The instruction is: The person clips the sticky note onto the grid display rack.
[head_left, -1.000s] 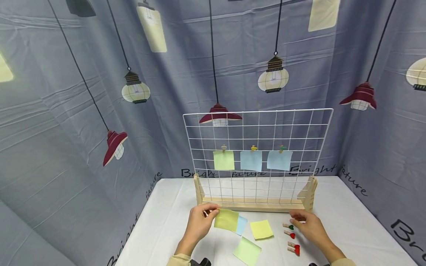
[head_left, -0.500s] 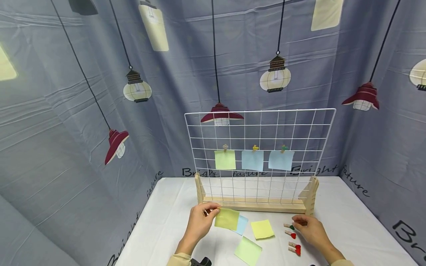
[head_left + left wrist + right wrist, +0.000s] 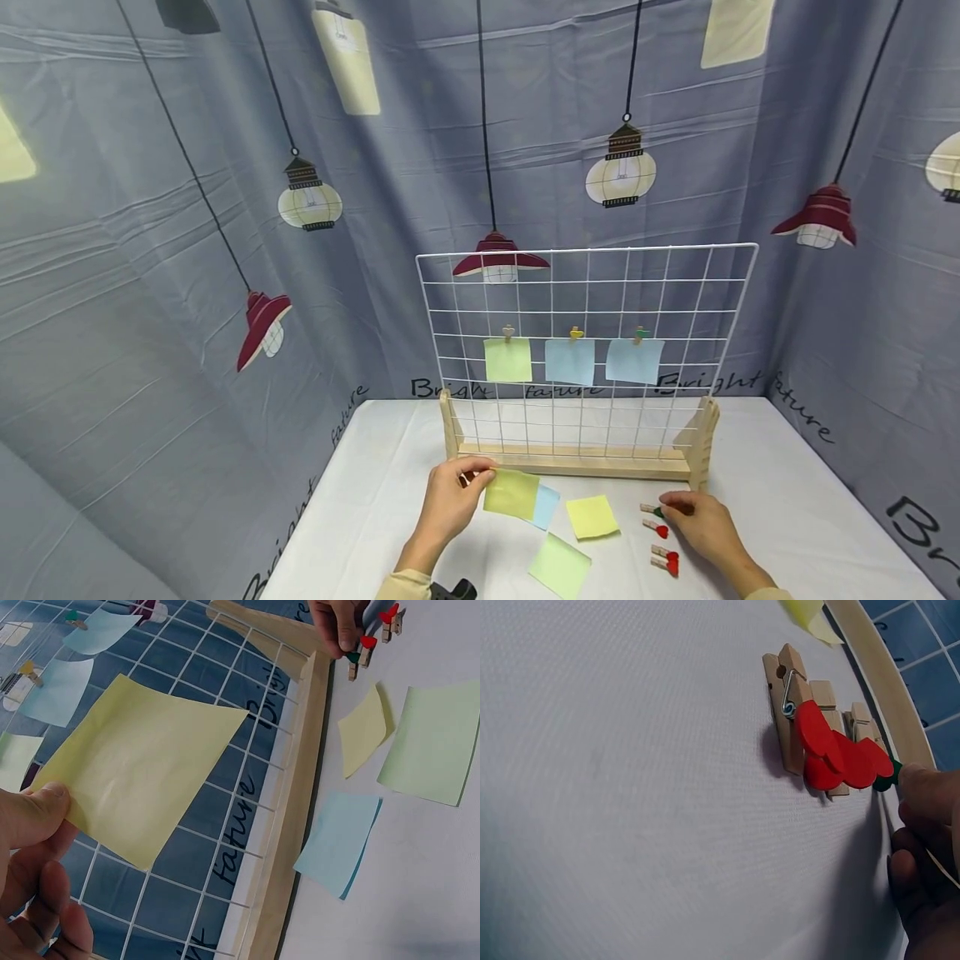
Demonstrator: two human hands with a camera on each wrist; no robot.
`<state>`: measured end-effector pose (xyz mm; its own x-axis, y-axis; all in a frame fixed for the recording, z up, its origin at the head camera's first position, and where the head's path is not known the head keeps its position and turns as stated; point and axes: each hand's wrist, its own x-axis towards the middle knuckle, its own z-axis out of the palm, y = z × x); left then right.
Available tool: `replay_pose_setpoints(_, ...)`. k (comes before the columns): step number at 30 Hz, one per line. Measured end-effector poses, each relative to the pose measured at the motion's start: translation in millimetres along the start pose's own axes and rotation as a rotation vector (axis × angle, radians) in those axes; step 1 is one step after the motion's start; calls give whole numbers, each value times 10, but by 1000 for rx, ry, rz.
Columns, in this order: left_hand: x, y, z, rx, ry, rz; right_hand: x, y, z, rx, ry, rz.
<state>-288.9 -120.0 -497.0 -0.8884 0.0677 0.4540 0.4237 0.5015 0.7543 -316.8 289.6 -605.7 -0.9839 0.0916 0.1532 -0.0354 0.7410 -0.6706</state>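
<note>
My left hand (image 3: 453, 496) pinches a yellow sticky note (image 3: 150, 765) by one corner, thumb on the near face. In the left wrist view the note is raised in front of the wire grid. On the right of the table, my right hand (image 3: 701, 521) pinches the green heart end of a small wooden clothespin (image 3: 887, 776), its thumb covering part of the heart. Several more clothespins with red hearts (image 3: 855, 759) lie in a row beside it. A blue sticky note (image 3: 547, 507) lies on the table, partly behind the held note in the head view.
A white wire grid (image 3: 585, 250) stands in a wooden base (image 3: 573, 467) at the back. Clothespins hold a green note (image 3: 507, 362) and two blue notes (image 3: 570, 362) on it. A yellow note (image 3: 592, 518) and a green note (image 3: 561, 567) lie mid-table.
My right hand has come down and slightly toward me onto the green heart clothespin, its fingers closing at the heart. The left hand keeps the yellow note in place.
</note>
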Motion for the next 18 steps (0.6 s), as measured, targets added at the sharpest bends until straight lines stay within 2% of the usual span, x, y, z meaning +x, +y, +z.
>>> replay_pose_setpoints(11,-7,-18,13,-4,-9,-5,-34,-7,16,-3,7,-13)
replay_pose_setpoints(18,-24,-23,25,-8,-11,-16,-29,3,21,0,10,10)
